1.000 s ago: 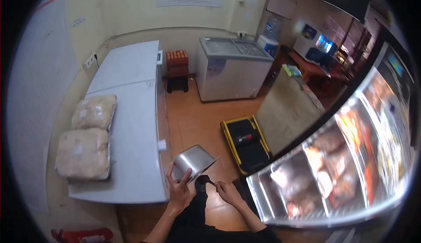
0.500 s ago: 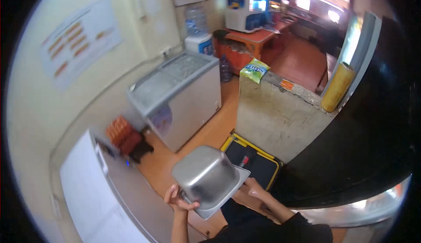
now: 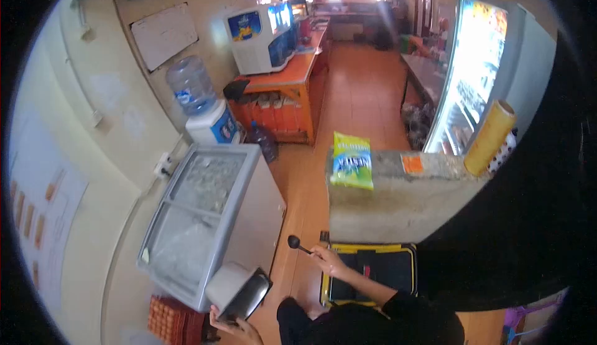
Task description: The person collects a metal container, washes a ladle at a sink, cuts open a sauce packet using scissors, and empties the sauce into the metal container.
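Note:
My left hand [image 3: 231, 325], low in the view, grips the edge of a deep metal pan [image 3: 239, 292], which is tilted on its side with its dark opening facing right. Closed around the handle of a small black ladle [image 3: 295, 242] is my right hand [image 3: 329, 263], held out to the right of the pan. The ladle's bowl points up and left, apart from the pan. Below and behind my right hand lies a black platform cart with a yellow frame [image 3: 398, 270].
A glass-topped chest freezer [image 3: 249, 220] stands at left, with egg trays [image 3: 168, 320] below it. Behind are a water dispenser [image 3: 212, 121] and an orange table [image 3: 292, 77]. A low wall [image 3: 385, 211] bears a green packet [image 3: 352, 161] and a yellow roll [image 3: 491, 138].
The view has swung right, away from the white freezer and lit display case. The pan has moved down and left, apart from my right hand, and the ladle now shows clearly.

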Available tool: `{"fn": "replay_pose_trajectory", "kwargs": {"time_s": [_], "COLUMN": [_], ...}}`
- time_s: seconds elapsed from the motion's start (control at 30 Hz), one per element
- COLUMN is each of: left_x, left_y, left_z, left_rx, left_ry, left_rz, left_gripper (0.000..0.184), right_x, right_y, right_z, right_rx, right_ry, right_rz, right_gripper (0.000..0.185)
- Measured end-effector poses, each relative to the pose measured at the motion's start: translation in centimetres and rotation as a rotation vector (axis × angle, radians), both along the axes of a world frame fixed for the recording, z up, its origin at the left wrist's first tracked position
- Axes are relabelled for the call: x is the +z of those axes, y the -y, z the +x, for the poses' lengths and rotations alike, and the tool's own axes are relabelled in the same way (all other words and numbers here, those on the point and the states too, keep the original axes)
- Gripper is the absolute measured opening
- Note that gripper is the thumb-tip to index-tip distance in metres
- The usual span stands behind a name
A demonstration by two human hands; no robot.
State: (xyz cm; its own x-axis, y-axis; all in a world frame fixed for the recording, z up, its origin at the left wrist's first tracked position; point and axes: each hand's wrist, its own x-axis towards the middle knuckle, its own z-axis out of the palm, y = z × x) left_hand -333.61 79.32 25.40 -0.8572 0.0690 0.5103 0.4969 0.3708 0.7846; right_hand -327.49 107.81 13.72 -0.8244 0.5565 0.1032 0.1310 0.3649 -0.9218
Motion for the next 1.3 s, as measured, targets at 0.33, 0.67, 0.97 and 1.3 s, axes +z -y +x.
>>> {"fn": "replay_pose_trajectory", "kwargs": {"time_s": [0.33,0.67,0.97,1.3], "left_x": [-12.9,-11.3,-11.2,-6.8], "left_y": [-18.1,-50.4,-76.8,-104.2], "left_z": [-33.0,-46.7,-46.4,-61.2], "left_rx": [-0.403,-1.079,-1.131,-0.763], "left_ry": [0.415,0.713,1.254,1.173], "left_rz": [0.119,-0.222,-0.323,0.412], "left_gripper": [0.055,0.057,0.05,0.051], "right_x": [3.4,3.7,0.7,8.6], "right_y": [-6.0,-26.7,-52.2,-72.5], "right_z": [-21.8,-30.0,-30.4,-32.9], "right_rx": [-0.136,-0.542,-0.454,-0.857], "right_ry": [-0.158,0.172,0.378,0.233], "right_rz": [0.249,0.038,0.097,-0.095], "right_gripper": [0.027,0.032,0.035,0.027]}}
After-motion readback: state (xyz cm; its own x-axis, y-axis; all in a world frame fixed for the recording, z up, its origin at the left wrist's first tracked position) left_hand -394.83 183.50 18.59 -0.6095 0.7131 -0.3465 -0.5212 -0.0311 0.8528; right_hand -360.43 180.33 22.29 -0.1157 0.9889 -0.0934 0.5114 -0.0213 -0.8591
